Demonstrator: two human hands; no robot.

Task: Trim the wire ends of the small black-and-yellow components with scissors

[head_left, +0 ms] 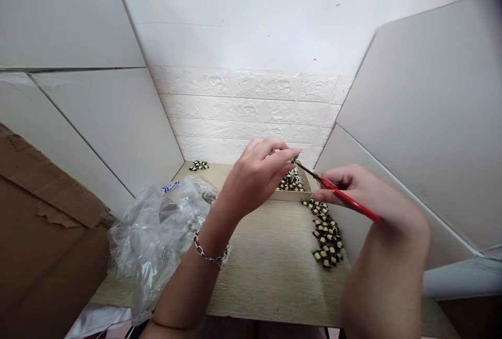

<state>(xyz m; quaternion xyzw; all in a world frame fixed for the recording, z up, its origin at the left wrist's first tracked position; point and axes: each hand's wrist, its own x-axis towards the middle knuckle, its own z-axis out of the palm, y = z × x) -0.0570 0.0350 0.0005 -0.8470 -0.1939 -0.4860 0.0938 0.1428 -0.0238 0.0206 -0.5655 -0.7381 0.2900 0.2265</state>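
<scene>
My left hand (257, 174), with a chain bracelet (209, 255) at its wrist, pinches a small yellow-and-black component (295, 159) between thumb and fingertips above a shallow box. My right hand (345, 187) is closed on a slim red-handled tool (351, 201) with a thin dark tip; whether it is tweezers or another kind does not show. Its tip meets the component at the left fingertips. Many similar pieces (289, 182) fill the visible part of the box (292, 196); my left hand hides the rest.
A heap of yellow-and-black pieces (327, 237) lies on the tabletop (270, 266) at right. Another small cluster (199, 165) sits at the back left. A crumpled clear plastic bag (157, 234) covers the left side, beside cardboard (47, 234). White panels (427, 119) rise on both sides.
</scene>
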